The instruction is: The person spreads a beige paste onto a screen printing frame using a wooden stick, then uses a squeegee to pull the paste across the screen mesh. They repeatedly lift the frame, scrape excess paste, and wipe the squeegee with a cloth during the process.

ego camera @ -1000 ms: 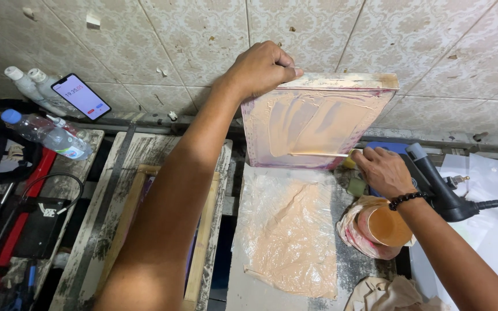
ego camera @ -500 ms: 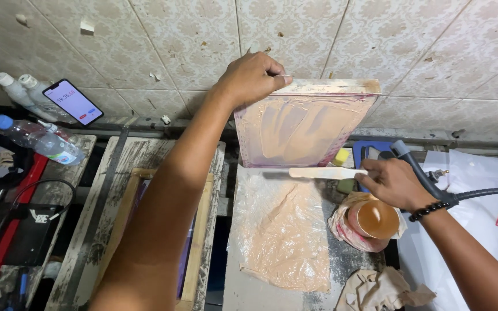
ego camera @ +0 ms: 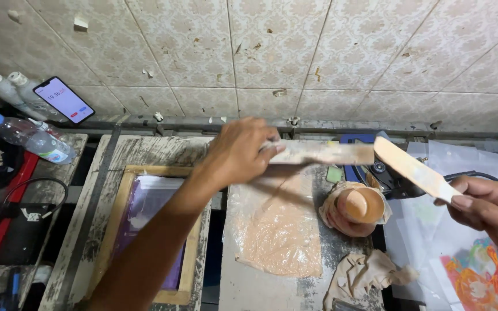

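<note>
The flat screen frame (ego camera: 324, 153) hung edge-on above the bench, smeared with peach paste, the left hand (ego camera: 240, 151) pinching its near end with curled fingers. Beside it the right hand (ego camera: 485, 207) gripped a paste-coated spatula (ego camera: 413, 168), blade angled up toward the frame. Below lay a peach-smeared plastic sheet (ego camera: 275, 227), a paste cup (ego camera: 357, 206) and a crumpled rag (ego camera: 367, 270)

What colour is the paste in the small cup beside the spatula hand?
Peach-orange paste, matching the smear on the flat spatula blade; head view shows it best.
</note>
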